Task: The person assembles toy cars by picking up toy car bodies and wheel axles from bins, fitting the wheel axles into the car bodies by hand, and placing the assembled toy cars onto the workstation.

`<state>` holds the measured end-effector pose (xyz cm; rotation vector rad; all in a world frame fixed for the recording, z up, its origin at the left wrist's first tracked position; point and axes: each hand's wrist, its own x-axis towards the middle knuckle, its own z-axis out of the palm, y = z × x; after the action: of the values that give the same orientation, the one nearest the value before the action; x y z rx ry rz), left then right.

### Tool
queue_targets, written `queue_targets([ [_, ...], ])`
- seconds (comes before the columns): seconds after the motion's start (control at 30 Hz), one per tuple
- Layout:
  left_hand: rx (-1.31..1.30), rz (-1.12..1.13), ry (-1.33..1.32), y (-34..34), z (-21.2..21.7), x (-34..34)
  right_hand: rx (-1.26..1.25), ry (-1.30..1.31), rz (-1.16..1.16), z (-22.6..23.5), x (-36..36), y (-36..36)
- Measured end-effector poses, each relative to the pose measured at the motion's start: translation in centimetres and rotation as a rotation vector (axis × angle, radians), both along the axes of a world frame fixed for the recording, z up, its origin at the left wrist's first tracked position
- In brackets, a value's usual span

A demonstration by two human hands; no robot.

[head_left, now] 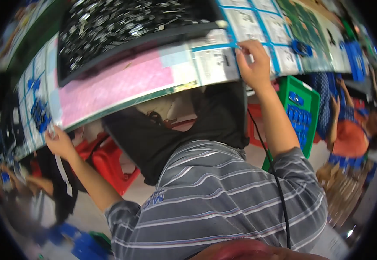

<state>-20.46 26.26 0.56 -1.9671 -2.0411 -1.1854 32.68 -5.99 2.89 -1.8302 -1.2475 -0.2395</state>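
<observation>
You are leaning over the table (123, 89), and everything here is best placed from its near edge. Your left hand (58, 143) is reaching to the far left end of that edge, fingers curled around something small and pale; whether they are pinching it or only resting against the edge, you cannot tell through the blur. Your right hand (253, 63) is reaching further up, past the edge, with its fingers pressed down on a paper sheet (216, 65) bordered by blue tape, probably to hold it flat. Between your hands, a pink mat (115, 84) is covering the table, and beyond it a black tray (123, 26) is holding many small shiny parts, close at hand. Below the table's right end, a green crate (303, 108) of blue pieces is standing on the floor.
</observation>
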Motion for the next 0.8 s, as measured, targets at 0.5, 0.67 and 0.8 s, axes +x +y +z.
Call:
queue_targets([
  [0.5,-0.641,-0.935,-0.713,-22.0,-1.8,20.4,-0.736,-0.188,-0.316,3.6,20.0,-15.4],
  [0.67,-1.089,-1.409,-1.138,-25.5,0.5,26.5,-0.453,0.175,0.219,8.4,-1.6,-7.1],
  [0.8,-1.113,-1.38,-1.493,-25.0,0.4,26.8,-0.224,0.168,0.461,10.1,-4.7,-1.2],
])
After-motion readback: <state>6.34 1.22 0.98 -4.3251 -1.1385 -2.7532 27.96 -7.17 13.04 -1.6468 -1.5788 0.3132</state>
